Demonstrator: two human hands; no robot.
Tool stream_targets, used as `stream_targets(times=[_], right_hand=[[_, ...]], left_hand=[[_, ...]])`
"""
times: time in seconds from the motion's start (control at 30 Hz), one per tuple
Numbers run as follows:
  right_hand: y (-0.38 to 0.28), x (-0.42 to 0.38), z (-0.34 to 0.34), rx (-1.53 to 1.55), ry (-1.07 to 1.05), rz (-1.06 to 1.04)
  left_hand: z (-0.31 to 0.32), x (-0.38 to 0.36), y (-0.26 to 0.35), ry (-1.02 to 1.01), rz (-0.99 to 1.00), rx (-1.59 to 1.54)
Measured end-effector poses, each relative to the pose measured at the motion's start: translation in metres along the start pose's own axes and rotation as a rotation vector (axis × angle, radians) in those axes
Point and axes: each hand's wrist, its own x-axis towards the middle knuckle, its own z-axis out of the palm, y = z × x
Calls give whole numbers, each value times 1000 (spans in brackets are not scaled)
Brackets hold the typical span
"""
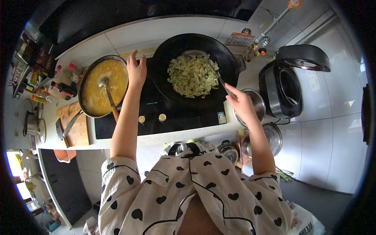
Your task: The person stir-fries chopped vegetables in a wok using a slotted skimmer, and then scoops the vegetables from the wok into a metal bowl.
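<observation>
A black wok on the cooktop holds a heap of chopped pale-green vegetable. My right hand is closed around the handle of a spatula, whose head is hidden among the pieces at the wok's right side. My left hand hovers with fingers apart between the wok and a pan of yellow soup, holding nothing. A ladle with a wooden handle rests in the soup, its handle passing behind my left forearm.
A cutting board with a knife lies at the left, near several bottles. Right of the wok are a metal bowl and a rice cooker with its lid up. A gas pipe runs along the back right.
</observation>
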Motion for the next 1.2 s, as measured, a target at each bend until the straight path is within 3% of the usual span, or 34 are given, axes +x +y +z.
stream_targets(times=[0.07, 0.17, 0.23, 0.37, 0.47, 0.6, 0.77, 0.87, 1.03, 1.2], right_hand=[[1, -6, 7, -187, 46, -50], [-12, -30, -34, -265, -51, 35], [-26, -52, -57, -238, 22, -113], [-55, -73, -74, -290, -108, 158], [-10, -62, -49, -171, -50, 64], [-6, -51, -49, -124, -54, 48], [-38, -71, -86, -27, -76, -94], [-69, -87, -104, -156, -235, 54], [-61, -83, -83, -162, -371, 54], [-33, -62, -48, -214, -211, 8]], left_hand=[[4, 1, -2, 23, 15, -19], [15, -8, -5, 37, -15, -44], [17, -11, -10, 42, -17, -25], [18, -11, -16, 31, -13, -33], [19, -12, -12, 19, -9, -11], [13, -12, -2, -3, -43, -59], [9, -6, -13, 22, -14, 8], [8, -6, -15, 26, -5, 6], [6, -5, -8, 6, -29, -41], [6, -1, -14, 21, 48, 22]])
